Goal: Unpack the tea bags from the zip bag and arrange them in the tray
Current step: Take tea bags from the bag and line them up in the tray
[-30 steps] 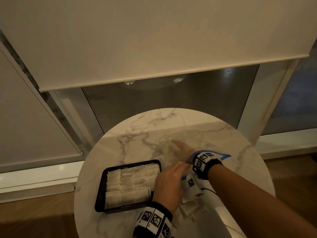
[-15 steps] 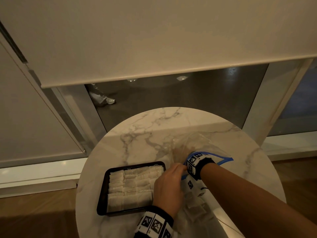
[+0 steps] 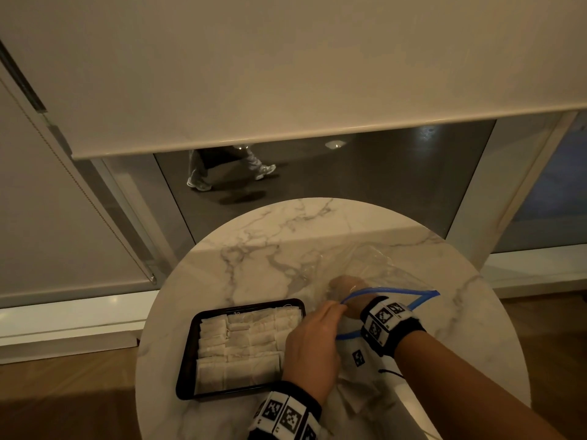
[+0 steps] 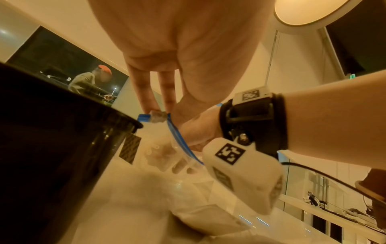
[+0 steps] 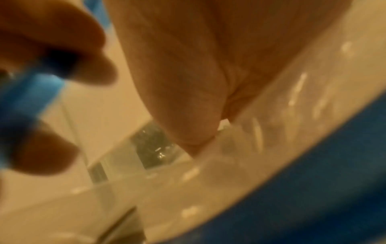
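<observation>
A clear zip bag (image 3: 381, 268) with a blue rim (image 3: 397, 291) lies open on the round marble table (image 3: 270, 255). My left hand (image 3: 341, 308) pinches the rim at its near corner, shown close in the left wrist view (image 4: 159, 112). My right hand (image 3: 344, 287) is inside the bag up to the wrist. Through the plastic its fingers (image 4: 181, 165) curl around a pale tea bag. The black tray (image 3: 187, 360) to the left holds rows of tea bags (image 3: 247, 344). Several loose tea bags (image 3: 359, 398) lie under my forearms. The right wrist view is blurred, showing only my palm (image 5: 188, 107).
The table stands against a floor-length window with a lowered roller blind (image 3: 286, 74). Behind the glass a person's legs (image 3: 228, 166) walk past. The tray's dark wall (image 4: 62, 148) fills the left of the left wrist view. Wooden floor (image 3: 63, 401) surrounds the table.
My right hand has drawn back toward the bag's mouth, and its outstretched fingers have curled. My left hand keeps pinching the rim. A walking person has come into view behind the glass.
</observation>
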Tool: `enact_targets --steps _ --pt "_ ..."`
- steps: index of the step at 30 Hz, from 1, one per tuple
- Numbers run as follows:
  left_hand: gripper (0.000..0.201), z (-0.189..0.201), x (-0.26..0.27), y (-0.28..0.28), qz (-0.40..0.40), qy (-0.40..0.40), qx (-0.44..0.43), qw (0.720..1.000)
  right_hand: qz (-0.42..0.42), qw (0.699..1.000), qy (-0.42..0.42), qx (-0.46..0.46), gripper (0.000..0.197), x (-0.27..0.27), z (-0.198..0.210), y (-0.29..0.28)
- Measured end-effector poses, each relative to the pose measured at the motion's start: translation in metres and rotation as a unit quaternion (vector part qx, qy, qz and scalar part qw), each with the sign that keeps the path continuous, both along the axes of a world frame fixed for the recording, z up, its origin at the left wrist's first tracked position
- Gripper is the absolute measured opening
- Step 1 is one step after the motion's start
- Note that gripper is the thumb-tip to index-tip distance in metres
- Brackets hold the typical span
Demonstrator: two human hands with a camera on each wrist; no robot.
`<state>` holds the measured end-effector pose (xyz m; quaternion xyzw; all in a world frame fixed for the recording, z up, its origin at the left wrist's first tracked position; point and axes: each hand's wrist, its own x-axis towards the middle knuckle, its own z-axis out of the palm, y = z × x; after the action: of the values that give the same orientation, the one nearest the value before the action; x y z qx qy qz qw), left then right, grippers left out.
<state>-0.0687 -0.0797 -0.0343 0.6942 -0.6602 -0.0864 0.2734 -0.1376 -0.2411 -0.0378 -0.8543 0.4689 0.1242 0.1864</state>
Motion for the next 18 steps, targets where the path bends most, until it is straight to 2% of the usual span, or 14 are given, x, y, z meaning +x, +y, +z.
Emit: enact_targets --steps 2,3,6,9,11,15,18 --pt "0.069 -0.001 0.001 -0.002 -0.001 0.003 -0.007 1.0 0.018 0.998 0.063 -0.018 0.025 -0.011 0.003 0.009" --pt "0.07 -0.002 0.002 -0.003 -0.002 0.003 -0.013 1.0 0.012 0.997 0.058 -0.042 0.027 -0.019 0.003 0.014" --pt "0.07 -0.002 0.005 -0.008 -0.007 0.005 -0.03 0.999 -0.032 0.987 -0.033 -0.153 0.026 -0.037 0.007 0.037" --pt "0.065 -0.003 0.004 -0.016 -0.003 0.002 -0.034 0.999 -0.058 0.958 -0.092 -0.265 0.022 -0.052 0.012 0.062" --pt "0.062 -0.001 0.002 -0.021 -0.008 -0.015 -0.007 1.0 -0.103 0.941 -0.125 -0.297 0.019 -0.062 0.014 0.078" --pt "0.055 -0.004 -0.005 -0.025 -0.049 -0.059 0.059 0.995 -0.147 0.944 -0.188 -0.228 0.021 -0.087 -0.001 0.098" --pt "0.045 -0.006 -0.011 -0.018 -0.088 -0.059 0.038 0.994 -0.131 0.944 -0.261 -0.153 0.022 -0.103 -0.01 0.109"
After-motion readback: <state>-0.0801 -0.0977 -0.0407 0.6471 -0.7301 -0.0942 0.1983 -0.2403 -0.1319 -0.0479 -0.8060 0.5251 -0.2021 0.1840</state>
